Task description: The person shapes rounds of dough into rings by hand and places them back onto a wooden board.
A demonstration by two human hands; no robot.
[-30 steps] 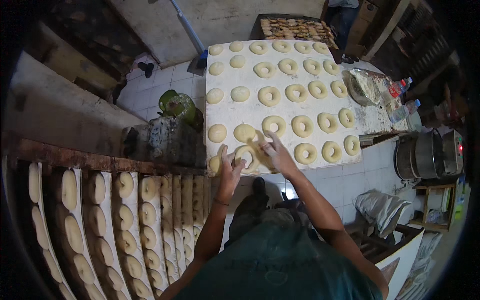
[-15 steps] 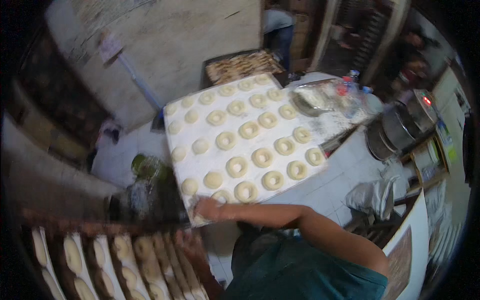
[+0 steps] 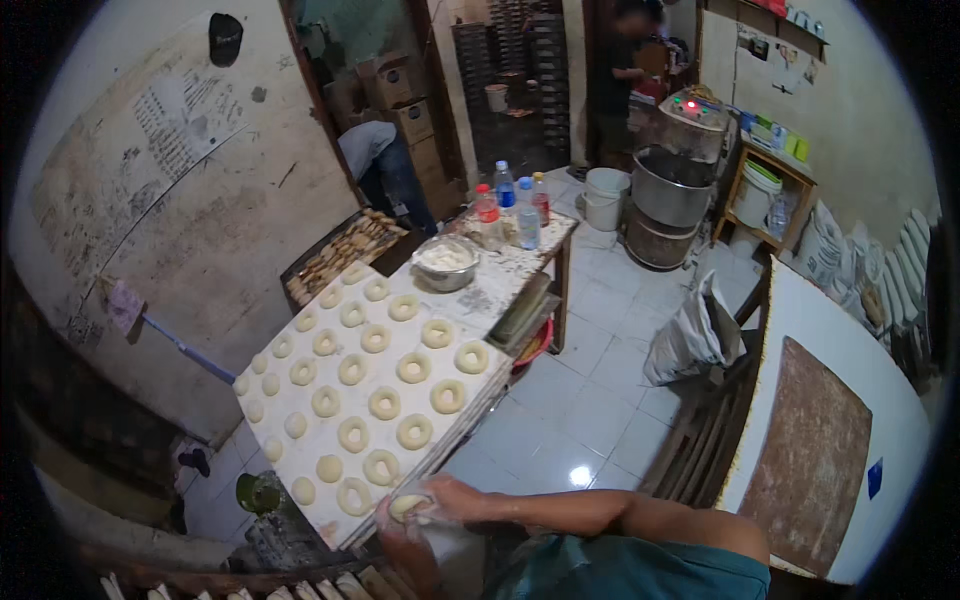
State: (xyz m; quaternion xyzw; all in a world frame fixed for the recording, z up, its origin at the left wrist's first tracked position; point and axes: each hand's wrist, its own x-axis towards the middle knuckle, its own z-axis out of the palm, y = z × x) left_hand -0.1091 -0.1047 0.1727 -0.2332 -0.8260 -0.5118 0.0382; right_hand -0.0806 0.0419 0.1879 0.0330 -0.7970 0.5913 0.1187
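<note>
My left hand and right hand meet at the front edge of the floured board, closed around a pale piece of dough; the right partly covers the left. Beside them lies a dough ring, and behind it rows of rings and rounds cover the board.
Beyond are a flour bowl, several bottles, a bucket, a steel mixer and a tray of browned pieces. A sack and white panel stand right. Two people are at the back.
The view has swung toward the room's right, showing more wall, doorways and bottles. My hands have moved from over the board's rings to its near edge, together around a dough piece.
</note>
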